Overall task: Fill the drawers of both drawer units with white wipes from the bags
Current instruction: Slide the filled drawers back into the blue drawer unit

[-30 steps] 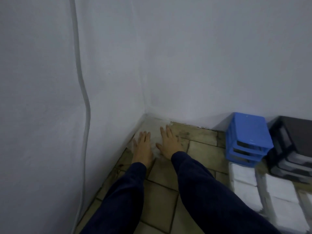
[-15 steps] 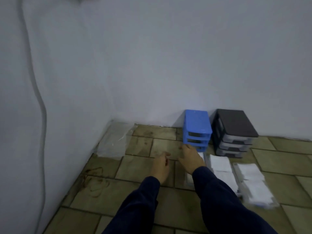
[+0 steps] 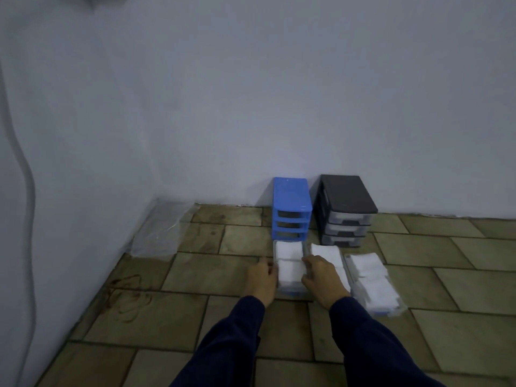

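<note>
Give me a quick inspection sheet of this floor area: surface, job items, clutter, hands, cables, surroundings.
Surface: tiled floor, stained brown at the left.
Job's things: blue drawer unit with empty slots and black drawer unit stand against the wall; a wipe-filled drawer lies before the blue unit; two more batches of white wipes lie to its right.
Clutter: empty clear bag in the corner.
Hands: left hand and right hand grip the filled drawer's sides.
Cables: one cable runs down the left wall.
Surroundings: bare white walls.

Two drawer units (image 3: 324,213) against wall (image 3: 279,107), wipe-filled drawers (image 3: 290,263) before them
</note>
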